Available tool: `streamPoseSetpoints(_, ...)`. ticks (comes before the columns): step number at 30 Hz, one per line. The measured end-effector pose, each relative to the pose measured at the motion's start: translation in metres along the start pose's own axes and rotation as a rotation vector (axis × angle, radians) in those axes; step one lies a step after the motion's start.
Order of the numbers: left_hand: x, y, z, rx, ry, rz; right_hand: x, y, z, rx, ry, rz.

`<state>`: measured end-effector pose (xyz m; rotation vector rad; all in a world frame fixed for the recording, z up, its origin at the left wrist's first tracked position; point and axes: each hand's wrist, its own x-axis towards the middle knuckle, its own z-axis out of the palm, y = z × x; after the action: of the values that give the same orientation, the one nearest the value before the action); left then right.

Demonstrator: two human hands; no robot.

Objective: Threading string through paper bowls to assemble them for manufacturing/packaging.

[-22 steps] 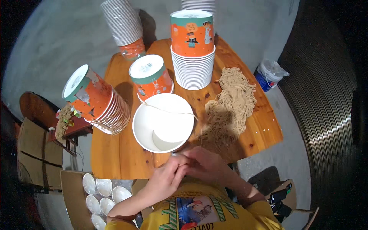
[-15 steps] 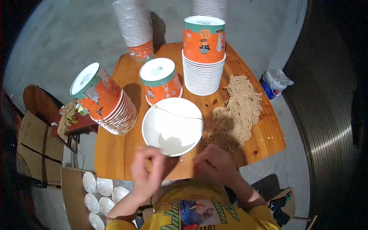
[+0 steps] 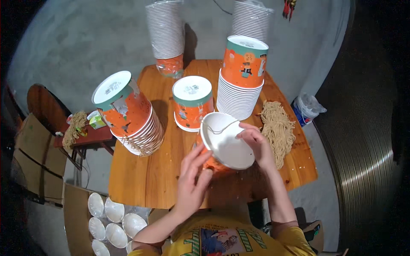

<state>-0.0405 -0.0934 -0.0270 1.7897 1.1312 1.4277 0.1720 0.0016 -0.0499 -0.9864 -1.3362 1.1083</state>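
Note:
A white-lined paper tub (image 3: pixel 232 147) with an orange outside is tilted over the near part of the table, its mouth toward me and to the right. My left hand (image 3: pixel 194 179) grips its outer left side, fingers on the wall. My right hand (image 3: pixel 258 145) closes on the right rim, fingertips reaching over the edge. A thin tan strand (image 3: pixel 220 130) sags across the mouth from the left rim toward my right fingertips; whether they pinch it I cannot tell. Right of that hand lies a bundle of tan strands (image 3: pixel 277 132).
Behind stand an upside-down tub (image 3: pixel 192 102) and a tall stack of tubs (image 3: pixel 241 94). A leaning stack (image 3: pixel 132 115) with strands around its rims is on the left. Wrapped stacks (image 3: pixel 164 34) rise at the back. A carton (image 3: pixel 77 213) of white tubs sits below the table's left edge.
Both hands have moved up to the paper tub and taken hold of its sides. The tub has tipped and shifted right. My right hand has left the strand bundle.

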Motion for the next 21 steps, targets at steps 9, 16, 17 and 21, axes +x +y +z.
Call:
streamPoseSetpoints(9,0.002,-0.002,0.023,0.071,0.164,0.091,0.001,0.025,-0.007,0.278,-0.127,0.202)
streamPoseSetpoints(16,0.037,-0.015,-0.005,0.065,0.235,-0.101,0.005,0.005,0.014,0.246,-0.194,0.253)
streamPoseSetpoints(17,0.038,-0.021,-0.007,0.091,0.209,-0.026,0.007,0.006,0.016,0.179,-0.214,0.294)
streamPoseSetpoints(21,0.043,-0.012,-0.005,0.047,0.162,0.082,0.028,0.024,0.009,-0.072,-0.386,0.059)
